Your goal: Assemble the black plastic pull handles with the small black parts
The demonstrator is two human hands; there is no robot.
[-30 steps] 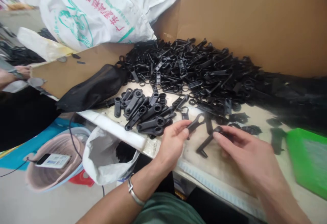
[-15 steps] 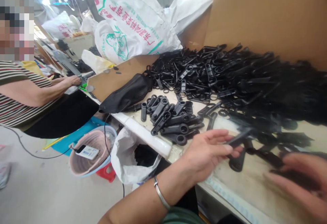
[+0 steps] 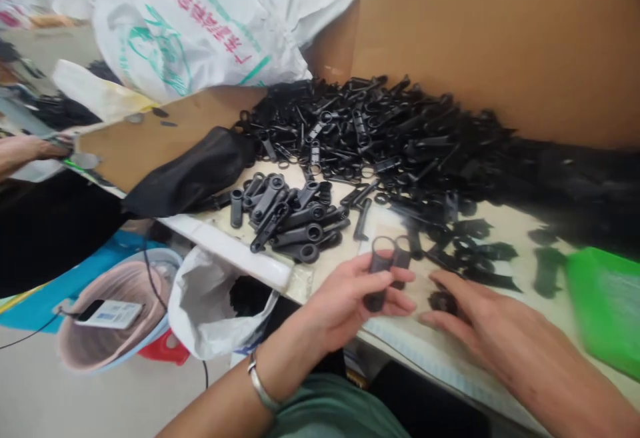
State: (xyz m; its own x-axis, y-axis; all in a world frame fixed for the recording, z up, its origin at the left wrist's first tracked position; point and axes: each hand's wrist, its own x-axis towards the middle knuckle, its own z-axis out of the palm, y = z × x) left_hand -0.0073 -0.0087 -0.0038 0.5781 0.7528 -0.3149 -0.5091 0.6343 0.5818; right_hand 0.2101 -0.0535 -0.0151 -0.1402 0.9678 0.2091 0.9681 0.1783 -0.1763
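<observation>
1. The left hand, whose place sets the clock here with 12 straight ahead, has its thumb and fingers clamped on two black pieces, their ring ends pointing up toward 12 o'clock.
2. The right hand, at 3 o'clock, has its thumb and fingertips apart around a dark piece; blur hides whether they grip it, so I cannot tell.
3. A big heap of black pieces spreads from 12 to 2 o'clock, against a cardboard wall.
4. A small pile of similar pieces lies at 11 o'clock, near the table edge.
5. Loose flat pieces lie at 2 o'clock, between the heap and the right hand.
6. A green tray sits at 3 o'clock, beyond the right hand.
7. A black cloth rests at 10 o'clock.
8. At 9 o'clock, below table height, are an open white bag and, farther out, a pink bucket with a phone on it.
</observation>
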